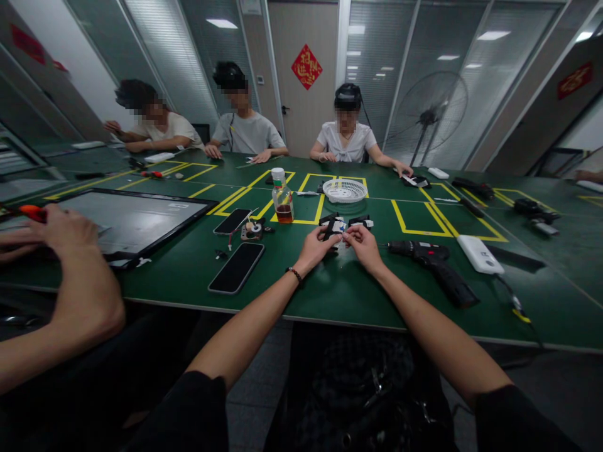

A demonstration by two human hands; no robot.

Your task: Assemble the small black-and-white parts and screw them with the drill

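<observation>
My left hand (316, 247) and my right hand (362, 242) meet over the green table (339, 289), both pinching a small black and white part (335, 230) between the fingertips. I cannot make out what the part is. More small black pieces (360, 221) lie just beyond my hands. A black power screwdriver (436, 263) lies to the right of my right hand. Two dark phones (237, 267) (232, 221) lie to the left of my left hand, with a small round part and cable (252, 231) between them.
A bottle of brown liquid (283, 198) and a white basket (345, 189) stand farther back. A white power bank (479, 253) lies right. A co-worker's arm (70, 276) is at my left by a large flat screen (127, 220). Three people sit across the table.
</observation>
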